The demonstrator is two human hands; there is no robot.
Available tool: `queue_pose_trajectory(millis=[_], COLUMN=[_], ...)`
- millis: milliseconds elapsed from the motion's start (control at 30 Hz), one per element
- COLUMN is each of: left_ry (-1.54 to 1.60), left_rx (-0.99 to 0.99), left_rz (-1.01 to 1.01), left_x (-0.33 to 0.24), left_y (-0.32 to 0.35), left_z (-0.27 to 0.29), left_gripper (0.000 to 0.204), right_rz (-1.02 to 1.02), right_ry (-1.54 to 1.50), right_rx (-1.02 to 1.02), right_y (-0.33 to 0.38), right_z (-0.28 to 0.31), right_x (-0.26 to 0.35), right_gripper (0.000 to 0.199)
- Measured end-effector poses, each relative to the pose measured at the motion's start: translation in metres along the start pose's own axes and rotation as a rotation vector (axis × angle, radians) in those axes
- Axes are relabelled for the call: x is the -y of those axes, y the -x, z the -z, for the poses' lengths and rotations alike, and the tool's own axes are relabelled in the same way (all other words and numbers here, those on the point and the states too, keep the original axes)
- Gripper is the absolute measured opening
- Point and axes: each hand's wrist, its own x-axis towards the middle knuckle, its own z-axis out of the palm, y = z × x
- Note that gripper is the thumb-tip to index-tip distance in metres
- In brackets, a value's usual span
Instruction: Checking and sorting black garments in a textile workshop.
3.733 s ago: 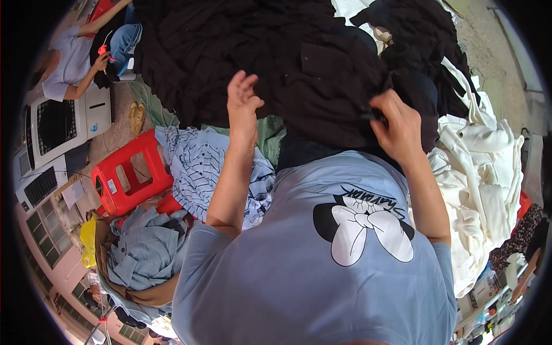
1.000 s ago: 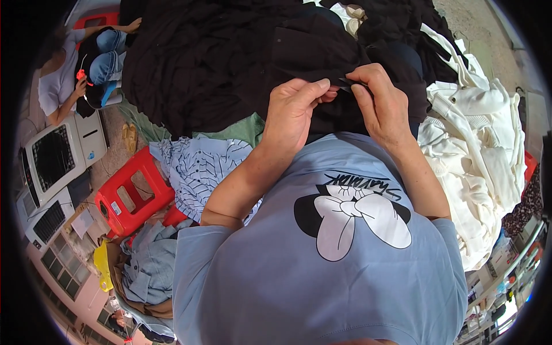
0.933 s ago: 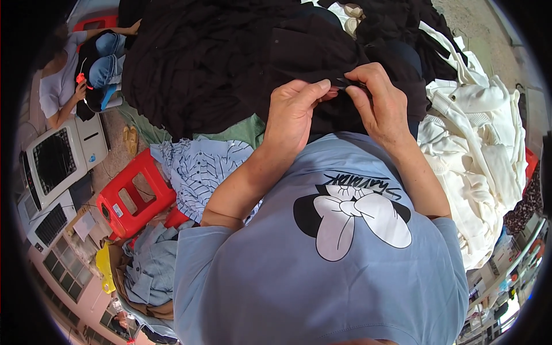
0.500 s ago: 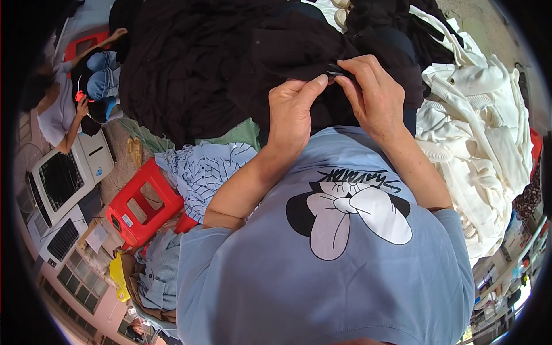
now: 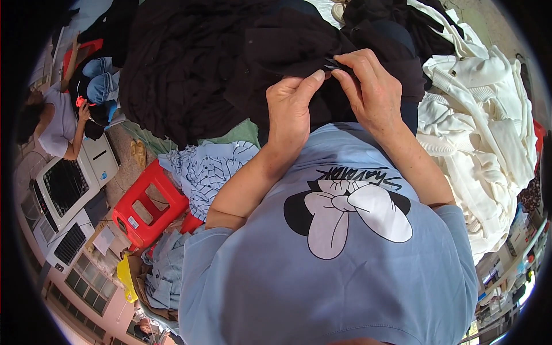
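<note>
A dark, nearly black garment lies spread before me. My left hand is closed on its near edge, pinching the cloth between thumb and fingers. To its right my right hand is closed around small dark thread snips, mostly hidden by the fingers. The two blade tips stick out toward the left, slightly apart, just above my left thumb. They lie close to the cloth; whether they touch it I cannot tell.
Dark clothes are heaped at the left; white garments are piled at the right. A striped blue shirt lies near a red stool. At far left, another person holds a red-and-white tool beside denim pieces.
My right hand has shifted slightly up and left, and the snips' blades now show more clearly apart. My left hand keeps its pinch. The other person's raised arm has moved left.
</note>
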Motion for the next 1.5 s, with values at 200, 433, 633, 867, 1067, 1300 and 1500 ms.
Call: queue_pose_trajectory(millis=[200,433,633,867,1067,1300,1500], left_ry=[-0.046,-0.112,-0.157,-0.148,-0.12,-0.323,0.241], left_rx=[-0.037,-0.009,-0.017,-0.014,-0.025,0.05,0.128], left_rz=[0.017,-0.009,-0.002,0.005,0.026,0.044,0.245], left_x=[-0.001,0.002,0.002,0.003,0.001,0.002,-0.012], left_y=[0.0,-0.001,-0.001,-0.002,-0.001,0.001,-0.002], left_z=[-0.004,0.0,0.0,0.0,-0.002,0.009,-0.005], left_gripper=[0.011,0.013,0.014,0.014,0.014,0.019,0.023], right_rz=[0.008,0.014,0.065,0.073,-0.258,-0.413,-0.291], right_ry=[0.023,0.056,0.094,0.114,-0.262,-0.596,-0.574], right_rx=[-0.013,-0.023,-0.048,-0.037,-0.033,0.144,0.196], right_y=[0.0,0.001,0.0,0.001,0.005,0.001,0.007], right_z=[-0.003,-0.004,-0.004,-0.005,-0.004,-0.008,-0.009], right_x=[-0.002,-0.005,-0.004,-0.007,-0.012,-0.008,-0.01], right_gripper=[0.014,0.013,0.013,0.012,0.012,0.018,0.013])
